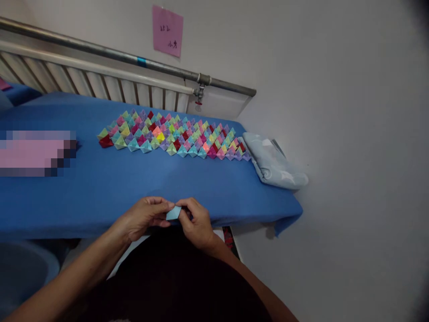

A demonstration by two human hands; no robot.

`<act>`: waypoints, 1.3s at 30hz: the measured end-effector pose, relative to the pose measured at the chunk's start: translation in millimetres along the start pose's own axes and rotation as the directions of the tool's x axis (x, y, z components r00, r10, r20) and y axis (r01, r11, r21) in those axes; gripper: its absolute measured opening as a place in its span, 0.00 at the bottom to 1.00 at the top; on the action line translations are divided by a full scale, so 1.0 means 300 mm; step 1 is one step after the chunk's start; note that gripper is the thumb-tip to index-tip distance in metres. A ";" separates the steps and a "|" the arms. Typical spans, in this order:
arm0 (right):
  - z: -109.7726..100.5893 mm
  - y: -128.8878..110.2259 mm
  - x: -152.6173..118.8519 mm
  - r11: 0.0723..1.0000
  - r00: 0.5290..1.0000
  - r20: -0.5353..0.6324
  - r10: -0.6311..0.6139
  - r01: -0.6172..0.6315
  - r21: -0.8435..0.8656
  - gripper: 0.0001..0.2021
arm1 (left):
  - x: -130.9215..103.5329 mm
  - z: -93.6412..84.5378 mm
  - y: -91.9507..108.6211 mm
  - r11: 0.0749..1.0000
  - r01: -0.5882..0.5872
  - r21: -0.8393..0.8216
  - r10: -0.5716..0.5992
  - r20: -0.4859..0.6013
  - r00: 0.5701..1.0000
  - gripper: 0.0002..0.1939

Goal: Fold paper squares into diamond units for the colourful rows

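Between my two hands is a small piece of light blue folded paper, held just over the table's near edge. My left hand pinches its left side between thumb and fingers. On the right side, my right hand grips the paper with thumb and curled fingers. Beyond them, rows of folded paper pieces in pink, green, blue, purple, yellow and red stand close together on the blue cloth.
A folded grey-blue patterned cloth lies at the table's right end, near the wall. Behind the table run a radiator and a metal pipe. A pink note is on the wall. A basin stands below, at left.
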State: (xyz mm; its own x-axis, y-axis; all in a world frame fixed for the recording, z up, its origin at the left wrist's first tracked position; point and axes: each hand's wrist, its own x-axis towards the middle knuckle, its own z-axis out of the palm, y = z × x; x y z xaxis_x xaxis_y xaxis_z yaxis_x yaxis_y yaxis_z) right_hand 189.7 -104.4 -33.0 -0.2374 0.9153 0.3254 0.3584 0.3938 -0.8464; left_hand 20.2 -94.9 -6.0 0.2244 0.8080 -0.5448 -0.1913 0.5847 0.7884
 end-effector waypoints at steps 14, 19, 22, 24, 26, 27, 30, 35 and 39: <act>-0.042 -0.065 0.022 0.875 0.932 0.156 0.327 -0.361 0.324 0.09 | -0.046 0.026 0.025 0.884 -0.307 0.351 0.347 -0.056 0.936 0.18; -0.040 -0.046 0.015 0.875 0.944 0.018 0.328 -0.311 0.371 0.09 | -0.050 0.037 0.022 0.924 -0.285 0.254 0.304 -0.037 0.952 0.21; -0.044 -0.046 0.012 0.879 0.948 -0.014 0.318 -0.289 0.380 0.10 | -0.055 0.033 0.011 0.900 -0.290 0.324 0.300 0.022 0.954 0.17; -0.049 -0.052 0.014 0.877 0.951 0.014 0.310 -0.292 0.381 0.10 | -0.056 0.024 0.004 0.867 -0.310 0.389 0.314 0.055 0.948 0.17; -0.054 -0.058 0.019 0.868 0.948 0.074 0.309 -0.313 0.386 0.09 | -0.056 0.016 0.000 0.823 -0.335 0.458 0.334 0.087 0.939 0.18; -0.055 -0.060 0.022 0.863 0.946 0.104 0.308 -0.324 0.388 0.09 | -0.055 0.013 0.000 0.797 -0.348 0.494 0.344 0.103 0.933 0.19; -0.051 -0.059 0.027 0.854 0.942 0.148 0.302 -0.336 0.397 0.09 | -0.053 0.013 0.004 0.733 -0.373 0.568 0.368 0.130 0.921 0.19; -0.037 -0.044 0.028 0.819 0.934 0.108 0.341 -0.352 0.454 0.10 | -0.050 0.034 0.009 0.815 -0.341 0.468 0.313 0.139 0.940 0.18; -0.048 -0.050 0.029 0.813 0.913 0.181 0.366 -0.408 0.415 0.10 | -0.048 0.040 0.007 0.884 -0.279 0.375 0.256 0.111 0.960 0.18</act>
State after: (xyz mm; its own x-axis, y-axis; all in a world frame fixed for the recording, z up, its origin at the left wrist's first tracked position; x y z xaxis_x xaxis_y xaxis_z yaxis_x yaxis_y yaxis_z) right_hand 195.2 -101.1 -11.3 -0.2495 0.9643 -0.0892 0.0139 -0.0885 -0.9960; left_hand 27.9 -106.0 6.9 0.2722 0.9176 -0.2895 0.1268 0.2640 0.9561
